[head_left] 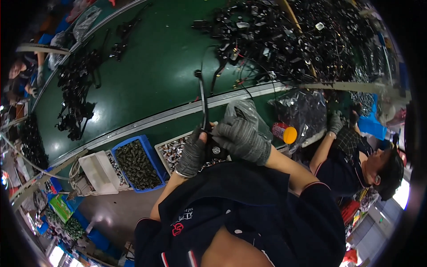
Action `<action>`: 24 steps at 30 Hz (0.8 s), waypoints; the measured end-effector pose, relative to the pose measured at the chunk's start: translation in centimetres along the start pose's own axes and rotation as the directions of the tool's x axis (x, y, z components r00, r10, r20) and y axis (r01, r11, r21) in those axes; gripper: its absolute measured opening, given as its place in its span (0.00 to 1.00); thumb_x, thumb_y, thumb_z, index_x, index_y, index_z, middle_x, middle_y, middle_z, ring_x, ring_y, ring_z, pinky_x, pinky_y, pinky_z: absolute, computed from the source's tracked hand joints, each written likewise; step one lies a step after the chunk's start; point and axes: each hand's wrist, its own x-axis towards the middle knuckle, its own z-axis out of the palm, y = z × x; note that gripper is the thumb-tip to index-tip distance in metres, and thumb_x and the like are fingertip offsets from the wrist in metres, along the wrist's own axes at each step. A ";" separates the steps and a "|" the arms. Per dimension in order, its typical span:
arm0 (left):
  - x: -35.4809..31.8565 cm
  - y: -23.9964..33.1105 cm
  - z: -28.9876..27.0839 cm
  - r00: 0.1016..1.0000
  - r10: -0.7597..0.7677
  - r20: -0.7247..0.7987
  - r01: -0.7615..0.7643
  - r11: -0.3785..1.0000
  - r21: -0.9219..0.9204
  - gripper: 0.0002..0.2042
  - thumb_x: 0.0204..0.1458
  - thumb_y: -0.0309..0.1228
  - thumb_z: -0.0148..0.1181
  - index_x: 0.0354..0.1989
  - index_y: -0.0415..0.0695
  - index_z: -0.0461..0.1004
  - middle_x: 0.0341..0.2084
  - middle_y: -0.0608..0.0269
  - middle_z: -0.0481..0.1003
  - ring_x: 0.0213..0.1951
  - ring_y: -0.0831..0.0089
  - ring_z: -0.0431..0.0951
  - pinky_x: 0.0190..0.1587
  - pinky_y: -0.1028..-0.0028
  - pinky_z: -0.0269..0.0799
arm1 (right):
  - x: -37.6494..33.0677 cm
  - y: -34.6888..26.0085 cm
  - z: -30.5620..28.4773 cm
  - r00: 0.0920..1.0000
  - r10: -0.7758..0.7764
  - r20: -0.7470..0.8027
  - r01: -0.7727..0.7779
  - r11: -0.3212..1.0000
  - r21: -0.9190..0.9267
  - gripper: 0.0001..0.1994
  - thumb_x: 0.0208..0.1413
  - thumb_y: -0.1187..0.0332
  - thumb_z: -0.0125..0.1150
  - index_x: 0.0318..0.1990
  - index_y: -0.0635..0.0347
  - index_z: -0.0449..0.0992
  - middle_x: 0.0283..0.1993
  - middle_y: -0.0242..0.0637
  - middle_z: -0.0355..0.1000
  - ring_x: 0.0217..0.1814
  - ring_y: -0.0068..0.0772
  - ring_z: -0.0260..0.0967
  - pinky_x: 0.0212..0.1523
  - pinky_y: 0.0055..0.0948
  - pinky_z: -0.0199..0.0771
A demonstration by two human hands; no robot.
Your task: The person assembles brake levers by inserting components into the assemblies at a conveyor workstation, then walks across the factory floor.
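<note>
The left hand [192,153] pinches a slim black bar [204,99], long axis pointing away across the worktop [151,75] (far end slightly left); right hand [242,139] curled, grip unclear.

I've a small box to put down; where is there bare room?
Bare: the green table between the black parts on the left and the pile on the right, left of the held strip. Crowded: the pile, and below the rail, around the blue bin, clear bag and jar.
</note>
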 end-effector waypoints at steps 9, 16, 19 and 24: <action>-0.8 1.6 0.8 0.990 -0.137 0.014 0.128 0.952 0.279 0.20 0.61 0.36 0.47 0.60 0.42 0.61 0.48 0.60 0.71 0.51 0.76 0.67 0.55 0.76 0.62 | -1.1 1.5 -0.4 0.955 -0.044 0.293 0.079 0.991 -0.108 0.10 0.47 0.66 0.59 0.36 0.60 0.74 0.34 0.43 0.70 0.37 0.46 0.70 0.37 0.40 0.70; 0.4 3.4 -0.2 0.935 -0.284 0.214 0.093 0.775 0.625 0.23 0.59 0.39 0.50 0.59 0.40 0.61 0.44 0.59 0.72 0.48 0.72 0.70 0.51 0.73 0.67 | 1.5 -0.5 -2.5 0.901 -0.269 0.339 0.419 0.736 -0.532 0.20 0.43 0.49 0.62 0.36 0.56 0.75 0.35 0.41 0.69 0.41 0.47 0.67 0.42 0.43 0.65; 0.5 4.0 -1.1 0.954 -0.193 0.231 -0.022 0.719 0.694 0.23 0.58 0.40 0.51 0.58 0.40 0.62 0.45 0.56 0.72 0.49 0.72 0.71 0.52 0.72 0.67 | 1.4 0.6 -2.8 0.909 -0.140 0.391 0.361 0.735 -0.575 0.24 0.41 0.43 0.61 0.35 0.56 0.75 0.34 0.42 0.69 0.42 0.47 0.67 0.43 0.43 0.65; 1.1 -0.2 -3.7 0.997 0.044 -0.056 -0.013 0.883 0.470 0.24 0.56 0.43 0.53 0.56 0.39 0.65 0.45 0.50 0.73 0.46 0.69 0.75 0.47 0.70 0.72 | 1.1 2.8 -2.1 0.933 0.144 0.331 0.070 0.828 -0.557 0.26 0.42 0.41 0.59 0.33 0.58 0.74 0.29 0.44 0.66 0.39 0.49 0.65 0.41 0.44 0.64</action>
